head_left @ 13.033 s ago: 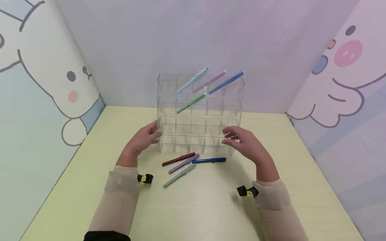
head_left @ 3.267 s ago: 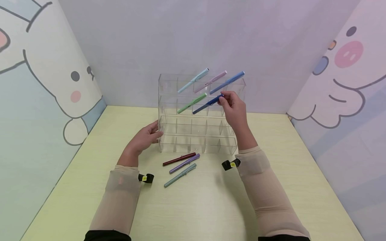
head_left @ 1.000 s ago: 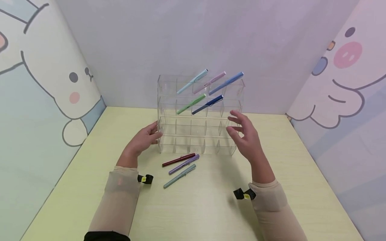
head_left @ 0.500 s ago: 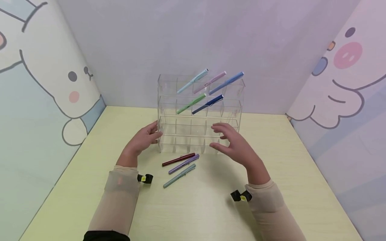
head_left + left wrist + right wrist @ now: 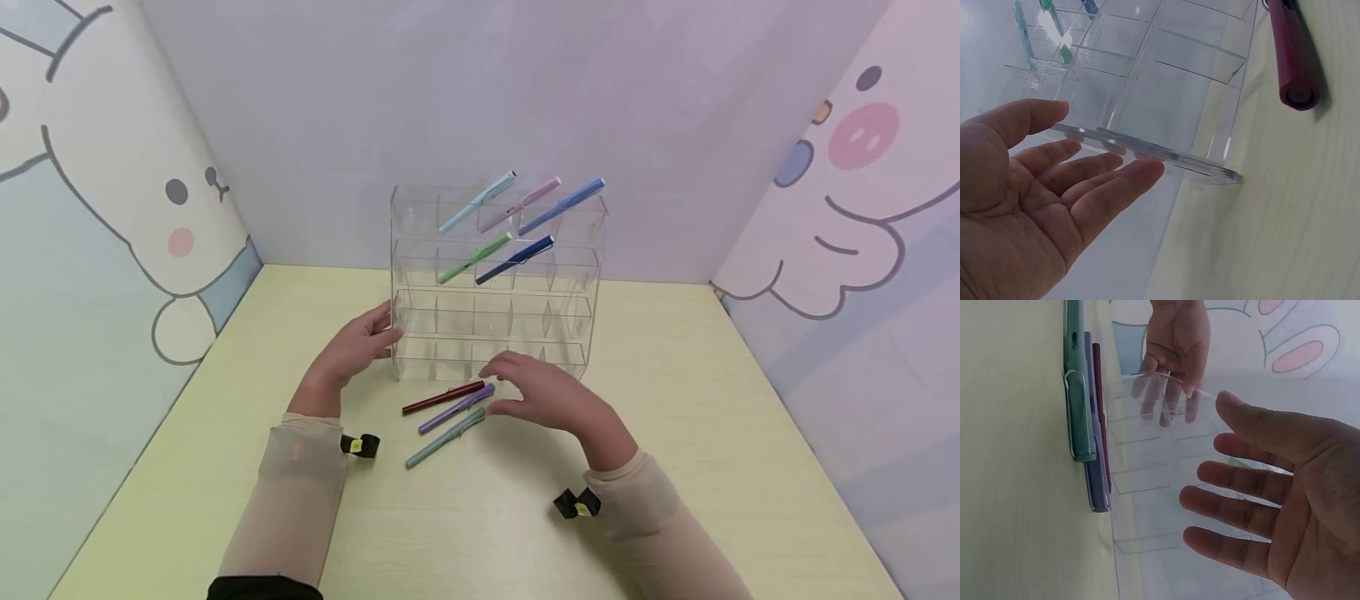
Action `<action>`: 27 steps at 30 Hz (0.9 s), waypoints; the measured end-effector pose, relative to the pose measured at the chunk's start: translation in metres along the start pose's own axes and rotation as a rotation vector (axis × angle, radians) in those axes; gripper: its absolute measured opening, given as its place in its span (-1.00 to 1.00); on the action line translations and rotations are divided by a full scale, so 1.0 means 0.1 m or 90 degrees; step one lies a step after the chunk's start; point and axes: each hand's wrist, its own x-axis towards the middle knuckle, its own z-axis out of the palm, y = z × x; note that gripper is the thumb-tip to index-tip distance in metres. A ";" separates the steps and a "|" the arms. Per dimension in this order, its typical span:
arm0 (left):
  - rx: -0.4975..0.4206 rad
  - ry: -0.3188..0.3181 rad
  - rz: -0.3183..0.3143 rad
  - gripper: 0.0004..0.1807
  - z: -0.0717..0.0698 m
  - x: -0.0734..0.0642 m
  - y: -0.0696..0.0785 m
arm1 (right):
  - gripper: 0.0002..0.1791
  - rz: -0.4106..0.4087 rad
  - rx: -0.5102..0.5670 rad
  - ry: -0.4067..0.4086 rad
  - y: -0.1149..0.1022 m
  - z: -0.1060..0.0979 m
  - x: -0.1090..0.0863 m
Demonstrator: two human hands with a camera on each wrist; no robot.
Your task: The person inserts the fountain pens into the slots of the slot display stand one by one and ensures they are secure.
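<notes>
A clear tiered display rack stands upright on the table. At its left side my left hand rests its fingertips against the side panel, thumb by the front edge. My right hand hovers near the capped ends of three pens, thumb and fingers apart, holding nothing. These are a dark red pen, a purple pen and a grey-green pen, side by side before the rack. In the right wrist view the grey-green pen lies nearest, its clip showing.
Leaning in the rack's top tier are a light blue pen, a pink pen and a blue pen. The second tier holds a green pen and a dark blue pen. A pale wall rises behind.
The dark blue pen, on the table at first, was held by my right hand at the second tier and now leans there. My right hand has since come down and left toward the remaining pens.
</notes>
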 end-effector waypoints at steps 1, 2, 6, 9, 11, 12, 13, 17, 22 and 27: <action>0.000 0.000 0.000 -0.20 0.00 0.00 0.00 | -0.48 -0.001 -0.004 -0.011 -0.01 0.02 0.01; 0.001 0.001 -0.001 -0.20 0.00 0.00 0.00 | -0.48 -0.002 -0.004 -0.020 -0.02 0.04 0.03; 0.002 0.002 -0.005 -0.21 0.00 0.00 0.00 | -0.50 -0.015 -0.018 -0.050 -0.06 0.13 0.08; 0.000 0.002 -0.003 -0.22 0.00 -0.01 0.01 | -0.55 -0.028 -0.031 -0.061 -0.07 0.19 0.12; -0.002 0.001 -0.001 -0.22 0.01 -0.01 0.01 | -0.57 -0.033 -0.043 -0.067 -0.08 0.23 0.14; -0.002 0.001 0.001 -0.22 0.01 -0.01 0.01 | -0.59 -0.031 -0.047 -0.069 -0.08 0.25 0.15; -0.002 0.001 0.001 -0.21 0.00 -0.01 0.00 | -0.60 -0.030 -0.048 -0.071 -0.09 0.26 0.16; -0.001 0.001 0.001 -0.21 0.00 -0.01 -0.01 | -0.61 -0.030 -0.061 -0.080 -0.10 0.32 0.19; 0.003 0.001 0.000 -0.22 0.00 0.00 -0.01 | -0.61 -0.033 -0.093 -0.086 -0.09 0.38 0.21; 0.013 0.002 0.002 -0.20 0.00 0.00 -0.02 | -0.64 -0.030 -0.113 -0.097 -0.08 0.42 0.22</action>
